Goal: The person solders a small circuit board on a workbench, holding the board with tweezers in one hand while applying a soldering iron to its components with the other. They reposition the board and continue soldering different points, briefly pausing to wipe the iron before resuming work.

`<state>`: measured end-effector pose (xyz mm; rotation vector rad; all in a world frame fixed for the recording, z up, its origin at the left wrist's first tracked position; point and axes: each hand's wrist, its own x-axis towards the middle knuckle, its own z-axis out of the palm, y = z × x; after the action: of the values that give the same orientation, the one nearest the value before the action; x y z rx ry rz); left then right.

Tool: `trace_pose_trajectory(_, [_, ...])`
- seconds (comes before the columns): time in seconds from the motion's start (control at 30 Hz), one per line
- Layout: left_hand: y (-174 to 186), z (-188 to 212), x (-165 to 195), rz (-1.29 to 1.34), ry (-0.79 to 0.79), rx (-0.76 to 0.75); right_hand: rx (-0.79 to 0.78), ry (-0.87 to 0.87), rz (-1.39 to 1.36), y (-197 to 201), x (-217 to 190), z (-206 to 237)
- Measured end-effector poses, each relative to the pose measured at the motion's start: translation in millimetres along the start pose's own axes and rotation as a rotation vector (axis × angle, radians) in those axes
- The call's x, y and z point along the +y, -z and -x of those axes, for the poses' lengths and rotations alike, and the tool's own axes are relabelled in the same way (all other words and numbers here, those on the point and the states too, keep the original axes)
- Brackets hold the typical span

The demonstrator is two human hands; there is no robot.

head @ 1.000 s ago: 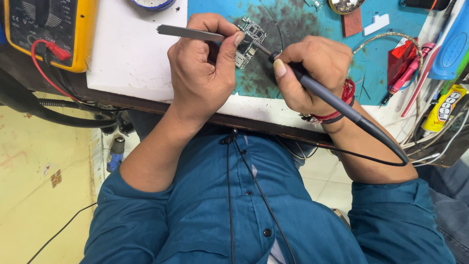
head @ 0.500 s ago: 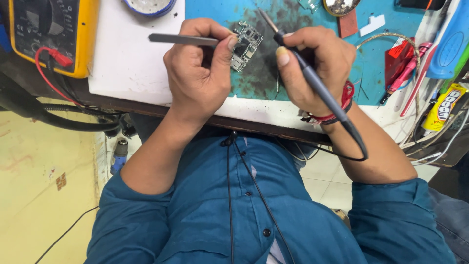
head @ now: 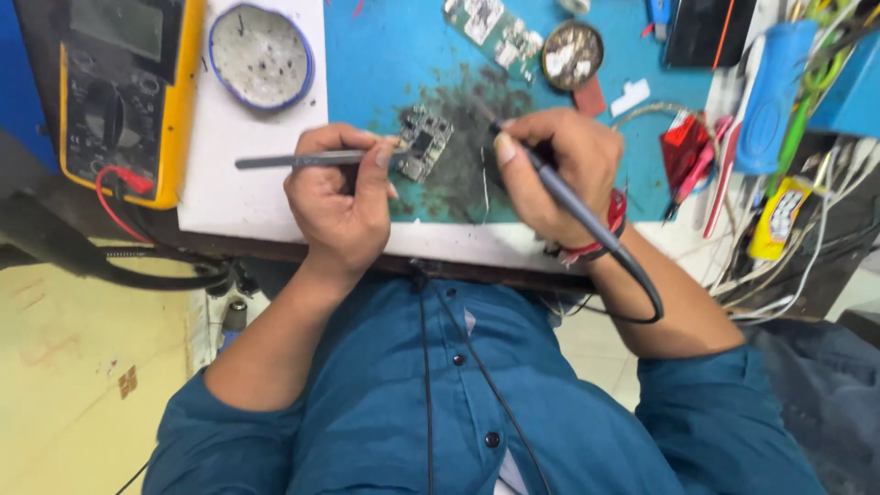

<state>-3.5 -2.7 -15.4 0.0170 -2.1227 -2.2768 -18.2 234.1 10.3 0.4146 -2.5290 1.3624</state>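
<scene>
My left hand (head: 341, 194) grips grey metal tweezers (head: 280, 160) whose tips press on a small circuit board (head: 423, 142) lying on the blue work mat (head: 385, 64). My right hand (head: 559, 165) holds a dark soldering iron (head: 573, 206) like a pen, its tip pointing at the mat just right of the board. The iron's black cable (head: 642, 293) loops down past my right wrist, which wears a red band (head: 612, 225). The mat under the board is blackened with residue.
A yellow multimeter (head: 119, 87) with red and black leads sits at the left. A round blue-rimmed dish (head: 261, 57) lies on a white sheet. A second circuit board (head: 500, 32), a round tin (head: 571, 55), red tools (head: 683, 151) and tangled wires (head: 807, 238) crowd the right.
The view has shifted so the bench sits lower in frame. My right hand lowered the iron tip toward the mat beside the board. The tweezers stay on the board.
</scene>
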Motion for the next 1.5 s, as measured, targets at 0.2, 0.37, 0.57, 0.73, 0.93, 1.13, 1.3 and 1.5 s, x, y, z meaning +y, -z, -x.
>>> trace_pose_trajectory(0.2, [-3.0, -9.1, -3.8, 0.021, -0.08, -0.019, 0.048, -0.091, 0.117, 2.4, -5.4, -5.8])
trace_pose_trajectory(0.37, [-8.4, -17.8, -5.2, 0.07, -0.117, -0.016, -0.091, -0.134, 0.246, 26.3, -29.7, -24.5])
trace_pose_trajectory(0.57, [-8.6, -21.7, -9.7, 0.158, -0.156, 0.014, -0.008, 0.003, 0.2, 10.9, -50.9, -30.5])
trace_pose_trajectory(0.73, [0.1, -24.2, -10.3, 0.29, -0.157, 0.112, -0.161, 0.127, 0.382, -27.7, -57.7, -24.7])
trace_pose_trajectory(0.93, [38.9, -35.6, -2.0, 0.053, -0.271, 0.182, -0.28, 0.21, 0.309, -40.2, -51.8, -22.5])
trace_pose_trajectory(1.13, [61.5, -65.7, 0.3, -0.178, -0.325, 0.191, -0.15, 0.232, 0.153, -41.2, -46.4, -14.1])
trace_pose_trajectory(1.3, [58.0, -70.7, -9.0, -0.184, -0.343, 0.186, -0.098, 0.192, 0.13, -39.6, -44.7, -13.3])
trace_pose_trajectory(1.5, [61.4, -70.0, -15.3, -0.156, -0.407, 0.195, -0.117, 0.179, 0.102, -40.8, -39.9, -7.1])
